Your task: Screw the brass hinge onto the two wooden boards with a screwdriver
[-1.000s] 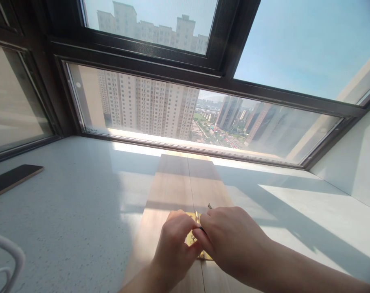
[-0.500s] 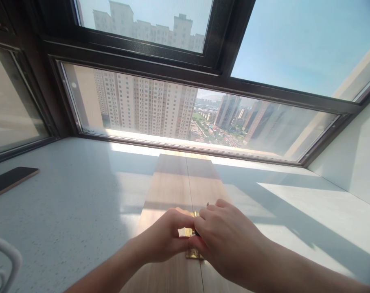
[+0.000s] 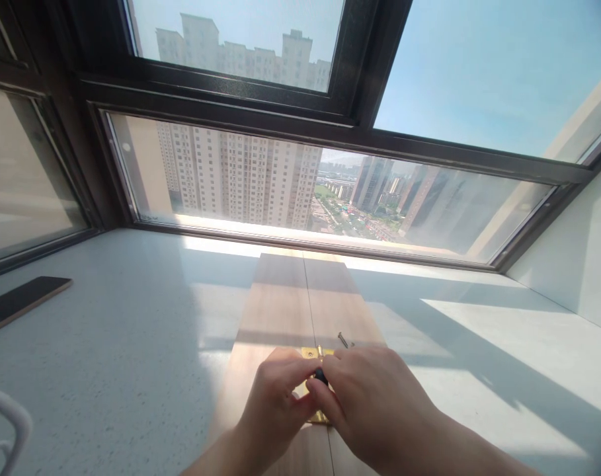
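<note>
A brass hinge (image 3: 310, 354) lies across the seam between two pale wooden boards (image 3: 280, 297), its middle covered by my hands. Above it, my right hand (image 3: 374, 390) is closed around a small black tool (image 3: 320, 375), apparently a screwdriver; most of it is hidden. My left hand (image 3: 280, 390) pinches close beside it, index finger and thumb meeting the right fingers. What the left fingertips hold is hidden. Just beyond my right knuckles, a loose screw (image 3: 342, 340) rests on the right board, with a smaller metal piece (image 3: 352, 344) near it.
The boards lie on a speckled white sill (image 3: 146, 344) running to a dark-framed window (image 3: 300, 241). At the left is a flat dark slab (image 3: 27, 301) with a brown edge. A white curved tube (image 3: 12, 416) enters at lower left.
Both hands have shifted slightly, and my left wrist has swung inward to the right. The loose screw and more of the hinge's far end now show. The view has tilted a little.
</note>
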Tool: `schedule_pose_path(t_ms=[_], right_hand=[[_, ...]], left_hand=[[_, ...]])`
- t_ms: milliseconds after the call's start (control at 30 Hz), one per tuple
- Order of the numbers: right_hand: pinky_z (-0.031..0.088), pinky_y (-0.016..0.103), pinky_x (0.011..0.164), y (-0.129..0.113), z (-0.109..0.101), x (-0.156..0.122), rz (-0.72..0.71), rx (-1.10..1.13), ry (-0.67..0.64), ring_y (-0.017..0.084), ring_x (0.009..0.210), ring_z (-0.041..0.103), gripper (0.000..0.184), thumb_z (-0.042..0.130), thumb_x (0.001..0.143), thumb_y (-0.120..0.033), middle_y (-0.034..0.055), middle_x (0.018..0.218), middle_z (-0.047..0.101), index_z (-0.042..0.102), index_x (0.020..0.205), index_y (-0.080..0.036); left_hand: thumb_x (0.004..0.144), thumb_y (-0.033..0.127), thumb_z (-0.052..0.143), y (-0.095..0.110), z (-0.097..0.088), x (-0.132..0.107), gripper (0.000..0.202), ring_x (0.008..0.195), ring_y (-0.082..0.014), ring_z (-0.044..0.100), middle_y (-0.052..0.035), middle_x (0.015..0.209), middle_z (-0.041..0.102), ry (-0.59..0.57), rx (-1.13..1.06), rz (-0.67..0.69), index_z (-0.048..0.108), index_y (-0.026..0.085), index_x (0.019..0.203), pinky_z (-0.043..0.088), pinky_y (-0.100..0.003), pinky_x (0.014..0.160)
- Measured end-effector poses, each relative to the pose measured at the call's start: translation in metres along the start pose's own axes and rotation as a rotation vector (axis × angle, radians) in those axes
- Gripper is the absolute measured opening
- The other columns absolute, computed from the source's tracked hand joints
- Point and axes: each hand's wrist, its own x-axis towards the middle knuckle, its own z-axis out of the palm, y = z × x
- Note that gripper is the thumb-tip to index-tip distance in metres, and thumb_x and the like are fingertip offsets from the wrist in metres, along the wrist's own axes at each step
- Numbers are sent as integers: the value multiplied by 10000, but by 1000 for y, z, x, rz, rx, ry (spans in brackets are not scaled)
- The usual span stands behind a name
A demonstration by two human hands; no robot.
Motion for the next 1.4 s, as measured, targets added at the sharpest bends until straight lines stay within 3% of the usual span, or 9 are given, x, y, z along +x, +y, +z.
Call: schedule_pose_path(t_ms=[133,233,400,600,700,900,1000,1233,1400], right_hand=[[215,297,521,3,-3,0,6,-43,-21,184,600,569,288,404,899,-241,38,671,646,608,702,-191],[291,295,565,6,-7,2,-24,-24,-45,195,669,586,242,432,905,-260,49,731,648,628,789,-179],[282,301,553,8,-9,6,-56,-10,-59,190,638,569,116,529,846,-256,37,777,646,626,823,-197],[140,306,499,5,-9,3,28,-59,-26,192,540,550,320,486,873,-448,25,639,638,607,690,-216],[106,312,491,6,-1,0,5,-113,-2,173,499,529,281,442,893,-299,14,596,628,598,674,-215],[90,321,493,12,15,-4,-136,-131,107,159,468,446,223,475,841,-201,2,564,575,555,634,-214],[101,323,490,12,15,-1,-138,-128,130,163,470,427,239,468,855,-221,10,567,565,550,631,-213],[158,313,491,8,12,2,-140,-72,139,170,514,444,163,504,825,-226,18,613,582,572,679,-206],[194,308,526,7,7,2,-69,21,164,162,544,429,126,542,769,-213,31,633,571,537,644,-195]], left_hand=[[864,173,552,5,-21,20,99,808,-174,544,-34,793,646,-306,-124,11,643,172,825,417,-277,765],[919,308,522,-2,-31,31,214,787,-166,560,-36,791,655,-465,-156,69,668,163,860,414,-269,766],[859,473,587,-18,-20,23,370,595,-119,470,14,606,563,-255,-20,78,613,153,674,339,-253,641],[769,179,662,-13,-2,9,181,542,-100,389,38,529,499,-104,71,68,575,162,611,291,-245,587],[699,70,657,-7,-2,10,110,610,-117,454,20,612,577,-104,3,35,613,167,674,333,-237,613],[828,98,556,1,-25,30,115,826,-160,564,-25,826,648,-530,-279,-28,634,162,772,428,-245,754],[872,158,532,-3,-30,36,141,779,-151,568,-22,820,649,-621,-317,-14,658,167,810,429,-240,727],[851,221,561,-14,-10,14,199,645,-125,446,27,622,515,-332,18,10,582,183,657,340,-284,724],[827,175,531,-11,6,-3,192,619,-130,449,19,603,540,-101,14,-50,531,179,636,335,-285,668]])
